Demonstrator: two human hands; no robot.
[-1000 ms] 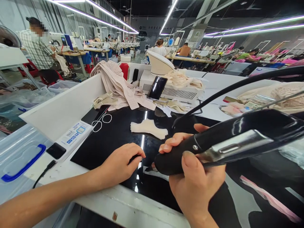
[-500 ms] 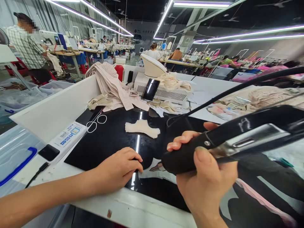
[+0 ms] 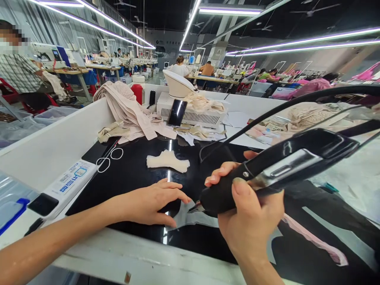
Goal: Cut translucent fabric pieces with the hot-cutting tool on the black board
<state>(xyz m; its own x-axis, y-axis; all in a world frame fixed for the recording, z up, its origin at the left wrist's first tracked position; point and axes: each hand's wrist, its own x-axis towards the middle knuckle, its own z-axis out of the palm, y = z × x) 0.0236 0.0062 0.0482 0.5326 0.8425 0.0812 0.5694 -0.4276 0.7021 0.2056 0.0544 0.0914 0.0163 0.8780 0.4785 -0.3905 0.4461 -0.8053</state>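
The right hand (image 3: 252, 221) is wrapped tight around the black handle of a corded cutting tool (image 3: 276, 170), whose metal tip points down at the glossy black bench (image 3: 133, 174) near the front edge. The left hand (image 3: 151, 202) lies flat with fingers spread on a dark fabric piece (image 3: 175, 208) just beside that tip. A cream fabric cutout (image 3: 168, 161) lies farther back, white-handled scissors (image 3: 109, 158) to its left. The white device (image 3: 69, 180) at the bench edge carries blue writing, too small to read.
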